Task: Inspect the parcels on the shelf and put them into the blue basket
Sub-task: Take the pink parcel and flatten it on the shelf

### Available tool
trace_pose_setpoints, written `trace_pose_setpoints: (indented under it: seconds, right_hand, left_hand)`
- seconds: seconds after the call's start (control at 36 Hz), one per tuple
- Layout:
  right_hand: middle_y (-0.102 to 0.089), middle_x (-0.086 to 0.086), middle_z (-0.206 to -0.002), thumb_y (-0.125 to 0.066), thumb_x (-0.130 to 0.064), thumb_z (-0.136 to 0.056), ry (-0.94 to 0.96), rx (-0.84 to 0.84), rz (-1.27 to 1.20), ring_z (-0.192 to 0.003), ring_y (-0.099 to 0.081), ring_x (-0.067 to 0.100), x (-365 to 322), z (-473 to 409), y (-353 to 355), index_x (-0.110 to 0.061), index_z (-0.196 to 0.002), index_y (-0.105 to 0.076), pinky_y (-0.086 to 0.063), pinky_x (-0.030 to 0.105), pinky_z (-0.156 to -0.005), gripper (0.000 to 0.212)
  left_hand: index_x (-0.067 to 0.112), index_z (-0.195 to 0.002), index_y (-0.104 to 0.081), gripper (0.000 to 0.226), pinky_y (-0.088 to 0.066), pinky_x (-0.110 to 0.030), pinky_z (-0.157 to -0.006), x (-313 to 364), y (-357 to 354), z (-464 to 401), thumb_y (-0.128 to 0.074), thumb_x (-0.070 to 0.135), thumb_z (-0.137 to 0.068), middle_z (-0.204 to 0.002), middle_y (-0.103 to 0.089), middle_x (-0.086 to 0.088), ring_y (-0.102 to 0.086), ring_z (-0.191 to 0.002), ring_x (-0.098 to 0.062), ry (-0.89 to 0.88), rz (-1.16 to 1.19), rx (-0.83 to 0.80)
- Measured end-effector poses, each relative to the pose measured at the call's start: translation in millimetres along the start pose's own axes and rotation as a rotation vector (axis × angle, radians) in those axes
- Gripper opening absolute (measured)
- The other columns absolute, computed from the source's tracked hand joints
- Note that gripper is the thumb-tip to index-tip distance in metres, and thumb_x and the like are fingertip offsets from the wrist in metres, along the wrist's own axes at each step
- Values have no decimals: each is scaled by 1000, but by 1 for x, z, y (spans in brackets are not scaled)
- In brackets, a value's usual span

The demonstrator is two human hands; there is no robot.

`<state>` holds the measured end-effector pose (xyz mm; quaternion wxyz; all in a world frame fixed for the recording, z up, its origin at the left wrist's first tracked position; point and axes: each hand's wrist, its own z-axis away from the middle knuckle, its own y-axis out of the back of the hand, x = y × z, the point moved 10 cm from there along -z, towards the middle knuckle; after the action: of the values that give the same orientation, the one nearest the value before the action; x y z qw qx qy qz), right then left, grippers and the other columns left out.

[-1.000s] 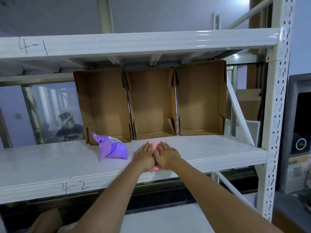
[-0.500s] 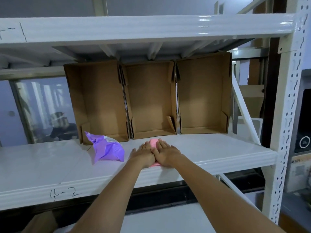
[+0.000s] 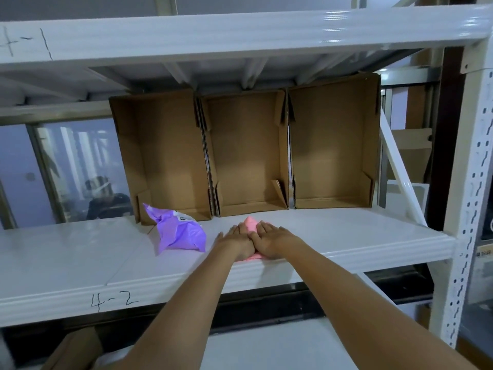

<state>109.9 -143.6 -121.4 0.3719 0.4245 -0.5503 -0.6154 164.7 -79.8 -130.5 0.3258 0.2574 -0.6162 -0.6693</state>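
A pink parcel (image 3: pixel 250 222) lies near the front edge of the white shelf (image 3: pixel 80 263) marked 4-2. My left hand (image 3: pixel 236 243) and my right hand (image 3: pixel 272 241) rest flat on top of it, side by side, fingers stretched forward and not curled around it. They hide most of the parcel; only its far tip and near edge show. To the left of my hands a crumpled purple parcel (image 3: pixel 178 233) with a white label lies on the same shelf. The blue basket is not in view.
Three empty open cardboard boxes (image 3: pixel 245 150) stand on end against the back of the shelf. The upper shelf beam (image 3: pixel 240 33) hangs low overhead, and a perforated upright post (image 3: pixel 469 182) stands at the right. A person (image 3: pixel 106 198) sits behind the rack at the left.
Only the camera view has shifted slightly. Both hands stay flat on the pink parcel, and the purple parcel has not moved.
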Motion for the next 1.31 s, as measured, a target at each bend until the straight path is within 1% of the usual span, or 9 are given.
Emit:
trace_pose_setpoints:
  seconds: [0.19,0.31,0.39,0.5,0.56,0.61,0.75,1.08,1.31]
  right_hand:
    - [-3,5,-164,-2,-50,-102,-14,-5,-20,-151,-2,17,1,1,0,-13,-156,-2,-5,40,-122,66]
    - [-7,4,-164,0,-53,-100,-4,37,-25,-151,-6,17,1,3,1,-14,-157,-7,-7,39,-121,69]
    - [-14,4,-163,-1,-51,-100,24,126,-65,-150,-11,18,0,6,7,-17,-156,-15,-13,40,-120,67]
    - [-19,2,-162,-8,-46,-102,80,261,-124,-149,-17,16,-7,20,23,-18,-154,-25,-13,38,-120,61]
    - [-21,1,-161,-9,-46,-103,89,237,-135,-146,-25,18,-9,24,21,-18,-153,-28,-20,36,-117,61]
    - [-16,1,-162,-7,-48,-102,86,171,-132,-146,-24,21,-8,23,15,-20,-155,-20,-24,36,-115,62]
    - [-8,7,-163,-2,-45,-102,80,65,-52,-151,-5,20,-6,13,5,-16,-156,-3,-14,39,-121,62]
    - [-10,6,-163,-2,-40,-104,59,7,-70,-151,-6,18,-6,12,2,-14,-156,-8,-9,37,-121,59]
    - [-19,5,-162,-2,-52,-100,40,147,-65,-149,-15,20,-2,16,10,-17,-155,-18,-19,40,-118,68]
  left_hand:
    - [12,-152,9,73,-7,-41,-121,-3,8,8,-26,46,-99,-162,5,-2,-4,-149,-18,2,53,135]
    - [16,-153,9,64,-7,-40,-121,-3,19,13,-22,37,-101,-159,19,0,5,-149,-20,-22,96,260]
    - [24,-153,6,61,-4,-41,-122,5,23,13,-22,39,-102,-158,22,8,10,-148,-13,-113,101,321]
    - [27,-153,5,76,-3,-45,-120,12,17,9,-39,51,-96,-160,15,10,13,-148,-11,-211,29,294]
    - [25,-153,6,80,-2,-46,-120,13,14,8,-44,49,-95,-160,14,7,13,-148,-14,-211,1,269]
    - [25,-153,4,74,1,-46,-120,14,14,9,-40,47,-97,-161,13,7,12,-148,-14,-203,3,251]
    - [27,-154,0,72,5,-47,-120,13,11,7,-38,49,-97,-161,12,9,12,-148,-14,-186,2,204]
    - [28,-154,1,67,6,-47,-120,16,8,10,-35,45,-100,-160,13,9,15,-148,-14,-206,1,165]
    - [28,-154,-4,65,-2,-44,-121,10,13,6,-34,45,-99,-160,12,10,7,-149,-15,-178,88,247]
